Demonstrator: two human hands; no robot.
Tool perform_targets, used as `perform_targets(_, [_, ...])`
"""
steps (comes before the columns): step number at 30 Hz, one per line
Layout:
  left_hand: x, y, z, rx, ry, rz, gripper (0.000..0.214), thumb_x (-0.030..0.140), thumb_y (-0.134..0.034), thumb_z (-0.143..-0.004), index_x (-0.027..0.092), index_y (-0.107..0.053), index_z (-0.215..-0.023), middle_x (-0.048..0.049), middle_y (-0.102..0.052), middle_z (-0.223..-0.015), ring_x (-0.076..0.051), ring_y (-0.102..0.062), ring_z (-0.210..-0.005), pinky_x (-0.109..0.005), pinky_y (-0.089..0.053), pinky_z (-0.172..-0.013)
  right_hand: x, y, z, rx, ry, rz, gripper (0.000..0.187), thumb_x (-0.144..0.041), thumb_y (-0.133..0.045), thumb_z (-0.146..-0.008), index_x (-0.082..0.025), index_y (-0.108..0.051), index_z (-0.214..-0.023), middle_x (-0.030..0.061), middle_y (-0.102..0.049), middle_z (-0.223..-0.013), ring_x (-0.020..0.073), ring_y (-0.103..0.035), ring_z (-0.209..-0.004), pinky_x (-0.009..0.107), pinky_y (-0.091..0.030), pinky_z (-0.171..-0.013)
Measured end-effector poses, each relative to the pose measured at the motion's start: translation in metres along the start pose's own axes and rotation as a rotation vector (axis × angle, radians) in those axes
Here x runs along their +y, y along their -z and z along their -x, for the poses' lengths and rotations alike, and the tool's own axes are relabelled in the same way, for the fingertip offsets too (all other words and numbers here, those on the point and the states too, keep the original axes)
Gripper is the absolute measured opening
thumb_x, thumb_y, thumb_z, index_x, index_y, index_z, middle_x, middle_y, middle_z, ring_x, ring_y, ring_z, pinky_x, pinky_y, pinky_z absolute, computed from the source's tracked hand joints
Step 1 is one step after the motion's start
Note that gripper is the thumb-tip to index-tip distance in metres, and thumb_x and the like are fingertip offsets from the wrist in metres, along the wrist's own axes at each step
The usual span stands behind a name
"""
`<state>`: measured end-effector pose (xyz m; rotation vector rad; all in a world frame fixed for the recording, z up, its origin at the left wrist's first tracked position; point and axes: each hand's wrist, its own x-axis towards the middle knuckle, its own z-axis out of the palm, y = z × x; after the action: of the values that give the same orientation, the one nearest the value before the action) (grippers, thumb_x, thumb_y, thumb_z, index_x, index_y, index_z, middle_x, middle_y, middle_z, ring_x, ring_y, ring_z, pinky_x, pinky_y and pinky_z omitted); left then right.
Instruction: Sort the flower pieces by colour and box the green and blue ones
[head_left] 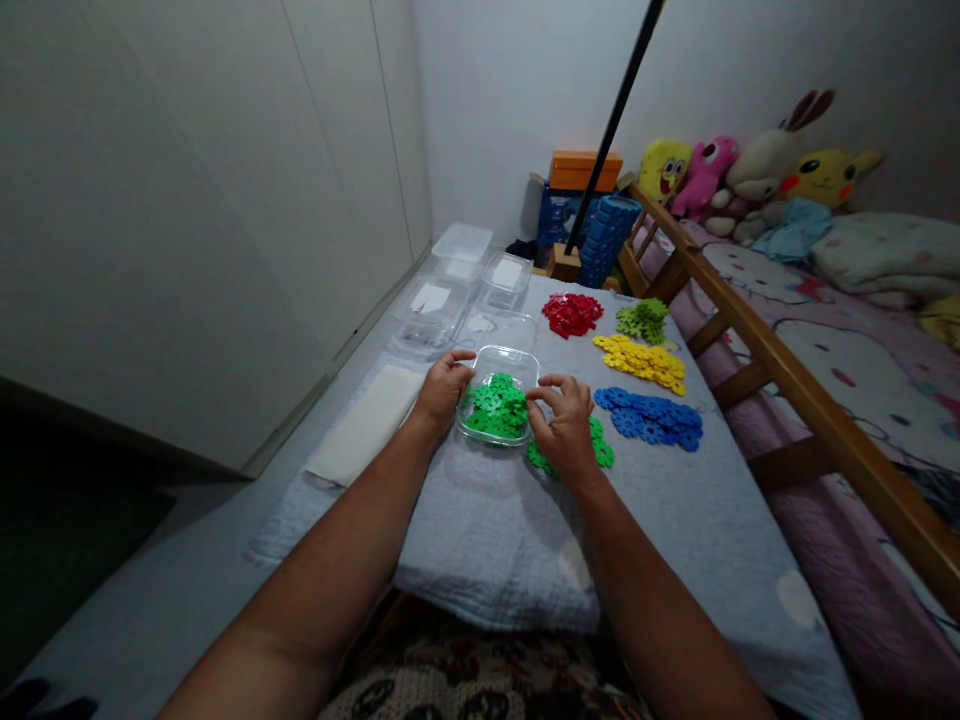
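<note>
A clear plastic container (498, 440) sits on the cloth in front of me, partly filled with green snowflake-shaped plastic pieces (496, 405). My left hand (446, 388) grips its left rim, thumb and fingers closed. At the right rim is my right hand (564, 418), its thumb and index finger pinched close to the green pieces; whether they hold a piece or the rim is unclear. More green pieces (602, 445) lie on the cloth, partly hidden under my right hand.
Red (572, 314), light green (643, 320), yellow (640, 363) and blue pieces (651, 418) lie in piles at right. Several clear containers (431, 305) stand at the back left, beyond a folded beige cloth (367, 425). A wooden bed rail (795, 395) borders the table's right side.
</note>
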<state>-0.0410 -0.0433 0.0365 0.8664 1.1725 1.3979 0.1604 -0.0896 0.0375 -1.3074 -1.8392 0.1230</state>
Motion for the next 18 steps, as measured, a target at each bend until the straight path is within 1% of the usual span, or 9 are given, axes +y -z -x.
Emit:
perform_targets(3, [0.0,0.0,0.0,-0.002,0.0,0.006,0.039,0.024,-0.068,-0.059,0.017,-0.066,-0.097,0.0088,-0.046,-0.056,-0.009,-0.035,-0.048,-0.023,-0.025,-0.047,0.002,0.002,0.0,-0.004,-0.009,-0.031,0.013,-0.023,-0.065,-0.093,-0.026,-0.077,-0.093,0.0075,-0.067,-0.115,0.0285,-0.054,-0.116,0.048,-0.038,-0.103])
perform_targets(6, [0.0,0.0,0.0,-0.003,0.003,0.003,0.039,0.023,-0.069,-0.059,0.017,-0.066,-0.097,0.009,-0.045,-0.055,-0.009,-0.035,-0.047,-0.023,-0.024,-0.047,0.011,0.009,-0.001,0.028,-0.03,-0.054,0.013,-0.026,-0.063,-0.094,-0.025,-0.077,-0.093,0.0083,-0.067,-0.113,0.028,-0.057,-0.115,0.048,-0.04,-0.104])
perform_targets(10, [0.001,0.0,0.001,-0.001,0.005,0.005,0.038,0.023,-0.068,-0.059,0.017,-0.066,-0.096,0.0094,-0.044,-0.054,-0.009,-0.035,-0.046,-0.023,-0.024,-0.047,0.032,0.024,-0.006,0.111,-0.077,-0.035,0.015,-0.029,-0.062,-0.092,-0.022,-0.075,-0.091,0.009,-0.069,-0.106,0.0272,-0.061,-0.108,0.046,-0.042,-0.1])
perform_targets(12, [0.002,-0.001,0.001,-0.002,0.007,0.004,0.039,0.024,-0.068,-0.058,0.017,-0.066,-0.097,0.0098,-0.044,-0.053,-0.009,-0.034,-0.046,-0.023,-0.025,-0.047,0.045,0.032,-0.009,0.115,-0.122,-0.009,0.016,-0.029,-0.06,-0.091,-0.022,-0.074,-0.088,0.0084,-0.069,-0.098,0.0266,-0.062,-0.101,0.044,-0.044,-0.096])
perform_targets(14, [0.002,-0.001,0.002,-0.001,0.007,-0.001,0.04,0.024,-0.068,-0.058,0.017,-0.066,-0.097,0.0103,-0.043,-0.052,-0.009,-0.033,-0.046,-0.023,-0.025,-0.047,0.056,0.039,-0.01,0.047,-0.189,0.03,0.017,-0.028,-0.058,-0.089,-0.021,-0.072,-0.085,0.0077,-0.068,-0.09,0.025,-0.062,-0.092,0.04,-0.046,-0.09])
perform_targets(16, [0.003,-0.001,0.002,0.0,0.002,-0.009,0.041,0.024,-0.068,-0.058,0.016,-0.066,-0.097,0.0104,-0.043,-0.052,-0.008,-0.032,-0.046,-0.023,-0.024,-0.047,0.065,0.046,-0.01,-0.075,-0.26,0.098,0.017,-0.025,-0.056,-0.087,-0.019,-0.072,-0.084,0.0076,-0.068,-0.088,0.0231,-0.061,-0.085,0.037,-0.046,-0.084])
perform_targets(18, [0.003,-0.001,0.002,0.0,-0.004,-0.016,0.04,0.025,-0.068,-0.058,0.016,-0.066,-0.097,0.0104,-0.043,-0.052,-0.008,-0.032,-0.047,-0.022,-0.024,-0.048,0.07,0.051,-0.008,-0.2,-0.306,0.195,0.018,-0.023,-0.056,-0.087,-0.018,-0.073,-0.087,0.0088,-0.069,-0.091,0.0227,-0.061,-0.086,0.035,-0.046,-0.084])
